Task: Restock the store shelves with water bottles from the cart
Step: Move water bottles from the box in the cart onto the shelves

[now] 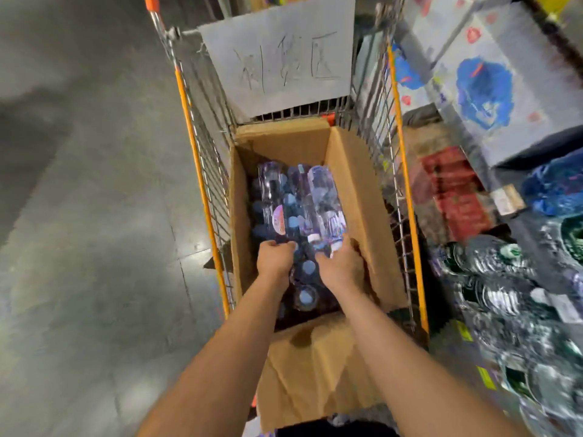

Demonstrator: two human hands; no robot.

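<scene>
Bottles [296, 203] fill the middle of the frame, lying and standing in an open cardboard box [356, 197] that sits inside the wire cart [202, 171]. A few clear ones lie lengthwise on top, caps toward the viewer, over a layer of upright bottles whose pale blue caps show below them.

Both hands are down in the box. The left hand [273, 260] curls its fingers over the near end of the left-lying bottle; the right hand [342, 263] wraps around the cap end of the right-hand ones. Both look closed on bottles, though blur hides exactly how many each one holds.

As a judgement, the restock is somewhere in its middle. The box looks well stocked, so plenty is left to carry, while the shelf [511, 298] at the lower right of the frame already carries rows of green-labelled bottles, smeared by motion. How much of that row comes from this cart cannot be told.

Room for the lift is tight. The box walls and its raised flaps close in on both wrists — the right flap stands just beside the right hand — and the cart's wire sides with their orange rails rise above the box on either side. A handwritten paper sign [277, 55] hangs across the far end of the cart at the upper middle. Straight up is the open way out. The shelf lies just beside the cart on the right; bare grey floor [88, 184] spreads across the left of the frame.
</scene>
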